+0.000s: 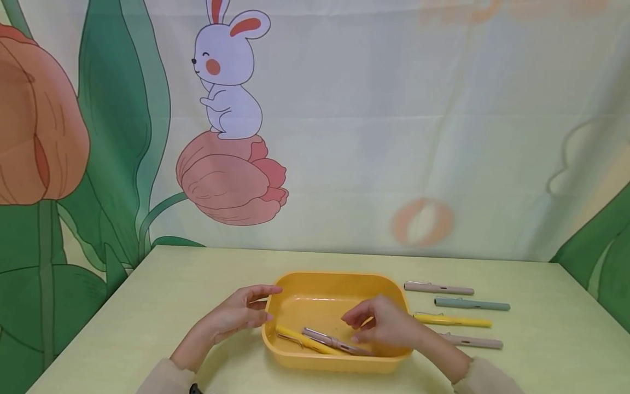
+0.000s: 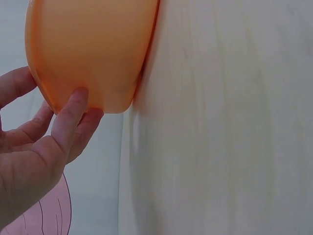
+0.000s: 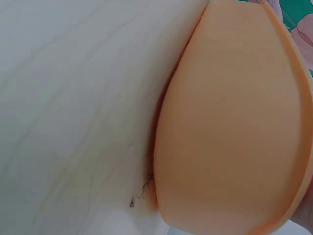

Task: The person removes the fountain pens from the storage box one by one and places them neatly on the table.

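Note:
A yellow plastic bin stands on the table, with a yellow pen and a dusty pink pen lying along its near side. At the bin's left end my left hand grips the rim, some fingers over the edge and others against the outer wall, as the left wrist view also shows. My right hand is inside the bin, slightly blurred, with loosely bent fingers above the right part of the pink pen. Nothing shows between its fingertips. In the right wrist view the bin's outer wall hides most of that hand.
Right of the bin lie several capped pens, roughly parallel: a pink one, a teal one, a yellow one and another pink one, partly behind my right forearm. A printed curtain hangs behind the table.

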Tool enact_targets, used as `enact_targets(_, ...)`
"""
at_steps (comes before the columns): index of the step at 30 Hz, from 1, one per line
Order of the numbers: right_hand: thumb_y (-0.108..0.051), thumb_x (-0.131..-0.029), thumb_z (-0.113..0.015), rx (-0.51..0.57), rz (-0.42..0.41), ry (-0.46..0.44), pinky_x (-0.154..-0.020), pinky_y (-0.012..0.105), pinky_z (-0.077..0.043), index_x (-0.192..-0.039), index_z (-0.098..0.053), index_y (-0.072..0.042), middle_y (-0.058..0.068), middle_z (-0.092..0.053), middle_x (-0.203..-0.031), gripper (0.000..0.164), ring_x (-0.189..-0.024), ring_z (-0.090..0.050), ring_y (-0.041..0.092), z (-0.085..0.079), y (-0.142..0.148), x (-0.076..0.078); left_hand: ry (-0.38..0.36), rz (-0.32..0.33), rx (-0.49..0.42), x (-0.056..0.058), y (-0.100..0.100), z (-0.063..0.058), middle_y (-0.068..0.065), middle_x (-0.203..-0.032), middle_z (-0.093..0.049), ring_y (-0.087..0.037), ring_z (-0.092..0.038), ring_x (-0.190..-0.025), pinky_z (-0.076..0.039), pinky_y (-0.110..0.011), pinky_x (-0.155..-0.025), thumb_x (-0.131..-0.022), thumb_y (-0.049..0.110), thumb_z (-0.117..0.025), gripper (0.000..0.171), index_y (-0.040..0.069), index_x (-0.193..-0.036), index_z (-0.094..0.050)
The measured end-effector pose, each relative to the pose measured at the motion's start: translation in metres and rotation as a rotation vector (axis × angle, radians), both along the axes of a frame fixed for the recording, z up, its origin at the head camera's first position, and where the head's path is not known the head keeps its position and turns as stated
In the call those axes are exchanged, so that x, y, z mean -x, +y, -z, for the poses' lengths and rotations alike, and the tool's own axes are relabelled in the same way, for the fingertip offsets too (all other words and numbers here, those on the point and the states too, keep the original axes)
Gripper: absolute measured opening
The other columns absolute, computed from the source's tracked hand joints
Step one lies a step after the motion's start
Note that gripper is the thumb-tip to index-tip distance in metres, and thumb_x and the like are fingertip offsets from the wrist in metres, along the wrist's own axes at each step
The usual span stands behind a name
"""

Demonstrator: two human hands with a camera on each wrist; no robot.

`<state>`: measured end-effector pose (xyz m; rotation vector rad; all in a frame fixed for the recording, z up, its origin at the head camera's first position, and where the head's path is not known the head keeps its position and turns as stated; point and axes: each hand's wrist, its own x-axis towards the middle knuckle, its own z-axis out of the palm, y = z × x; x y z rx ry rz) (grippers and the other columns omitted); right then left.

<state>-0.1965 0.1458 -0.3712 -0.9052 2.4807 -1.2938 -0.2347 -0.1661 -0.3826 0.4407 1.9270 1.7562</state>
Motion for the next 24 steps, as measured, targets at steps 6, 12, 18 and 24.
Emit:
enact_targets(6,0.000,-0.072,-0.072,-0.040,0.004,-0.006,-0.069,0.017,-0.051,-0.099,-0.066,0.008,0.014,-0.067,-0.091,0.029,-0.078,-0.060,0.014,0.006,-0.007,0.002,0.002,-0.003,0.006,0.000,0.000,-0.001,-0.023,-0.137,-0.035,-0.030,-0.048,-0.114,-0.049,-0.035,-0.087,-0.081,-0.006,-0.060,0.056,-0.007,-0.132,-0.038)
enact_targets(12,-0.005,-0.070,-0.073,-0.126,0.001,-0.009,-0.066,0.017,-0.050,-0.095,-0.068,0.004,0.007,-0.068,-0.083,0.026,-0.070,-0.057,0.004,0.009,-0.014,0.004,0.001,0.003,-0.001,-0.001,0.001,-0.001,-0.024,-0.137,-0.035,-0.031,-0.047,-0.115,-0.049,-0.036,-0.087,-0.081,-0.006,-0.059,0.056,-0.008,-0.132,-0.037)
enact_targets(18,-0.003,-0.069,-0.073,-0.168,-0.012,-0.001,-0.064,0.017,-0.049,-0.091,-0.069,0.003,0.004,-0.068,-0.079,0.023,-0.068,-0.057,0.003,0.011,-0.018,0.006,-0.005,0.000,0.003,-0.001,0.001,-0.001,-0.025,-0.137,-0.034,-0.032,-0.047,-0.116,-0.048,-0.036,-0.087,-0.081,-0.006,-0.059,0.056,-0.008,-0.132,-0.037)
enact_targets(24,0.000,-0.068,-0.072,-0.184,-0.024,0.003,-0.062,0.015,-0.049,-0.087,-0.069,0.004,0.003,-0.068,-0.076,0.020,-0.066,-0.057,0.000,0.012,-0.021,0.007,-0.004,-0.008,0.017,0.000,0.002,-0.003,-0.024,-0.137,-0.034,-0.033,-0.045,-0.118,-0.049,-0.035,-0.087,-0.081,-0.006,-0.059,0.055,-0.007,-0.132,-0.037)
